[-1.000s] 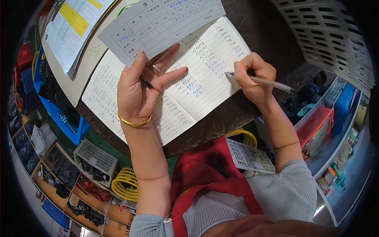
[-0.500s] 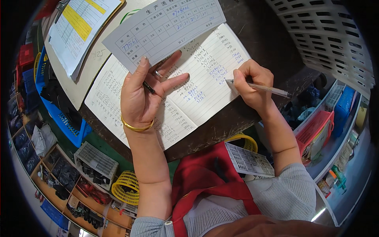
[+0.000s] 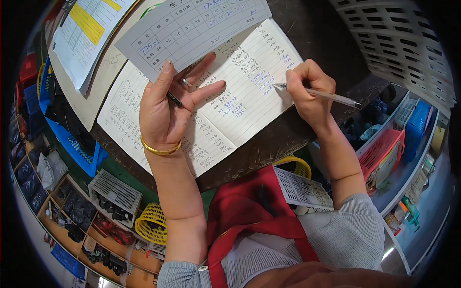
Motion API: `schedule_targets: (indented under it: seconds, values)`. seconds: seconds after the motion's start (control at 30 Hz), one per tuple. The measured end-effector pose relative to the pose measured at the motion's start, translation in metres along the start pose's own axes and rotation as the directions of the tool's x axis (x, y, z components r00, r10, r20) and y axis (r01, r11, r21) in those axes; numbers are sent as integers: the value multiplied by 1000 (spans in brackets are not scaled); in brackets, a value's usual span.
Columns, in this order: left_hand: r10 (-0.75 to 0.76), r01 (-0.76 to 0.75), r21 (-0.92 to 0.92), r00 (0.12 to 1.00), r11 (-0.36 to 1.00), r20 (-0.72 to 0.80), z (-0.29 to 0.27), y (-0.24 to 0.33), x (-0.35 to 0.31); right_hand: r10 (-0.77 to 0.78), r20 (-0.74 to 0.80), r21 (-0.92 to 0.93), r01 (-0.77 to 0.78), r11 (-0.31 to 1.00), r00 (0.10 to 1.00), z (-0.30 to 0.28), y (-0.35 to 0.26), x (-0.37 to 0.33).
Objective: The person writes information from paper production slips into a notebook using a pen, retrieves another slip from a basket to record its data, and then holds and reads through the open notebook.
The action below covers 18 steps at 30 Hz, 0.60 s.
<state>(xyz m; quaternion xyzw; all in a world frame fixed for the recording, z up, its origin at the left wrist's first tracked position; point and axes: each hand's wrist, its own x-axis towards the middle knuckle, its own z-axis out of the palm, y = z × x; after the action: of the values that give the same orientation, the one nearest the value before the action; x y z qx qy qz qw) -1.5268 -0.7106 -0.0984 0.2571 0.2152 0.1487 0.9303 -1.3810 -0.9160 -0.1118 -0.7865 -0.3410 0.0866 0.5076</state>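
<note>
An open ruled notebook [image 3: 230, 96], its pages filled with blue handwritten figures, lies on the dark counter [image 3: 331, 43]. The left hand [image 3: 165, 108] pinches a printed form [image 3: 192, 29]; the right hand [image 3: 307, 91] grips a clear pen [image 3: 319, 94]. Crates crowd the floor. The pen tip has moved slightly right.

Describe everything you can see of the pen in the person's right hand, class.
The pen is a slim stick with a clear, plastic-looking barrel and a fine tip. The right hand grips it near the tip between thumb and fingers. It lies at a low slant, its tip pointing left and resting on or just above the right-hand page of the open lined notebook, beside columns of handwriting; its rear end juts out right over the dark tabletop.
</note>
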Motion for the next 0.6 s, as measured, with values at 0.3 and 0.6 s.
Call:
schedule_targets:
  seconds: [0.3, 0.6]
  values:
    - [4, -3, -19, 1000, 1000, 10, 0, 1, -4, -79, 10, -97, 79, 992, 997, 0, -3, -2]
    - [-8, 8, -39, 1000, 999, -15, 2, -1, -3, -94, -57, -69, 90, 994, 994, -2, 1, -4]
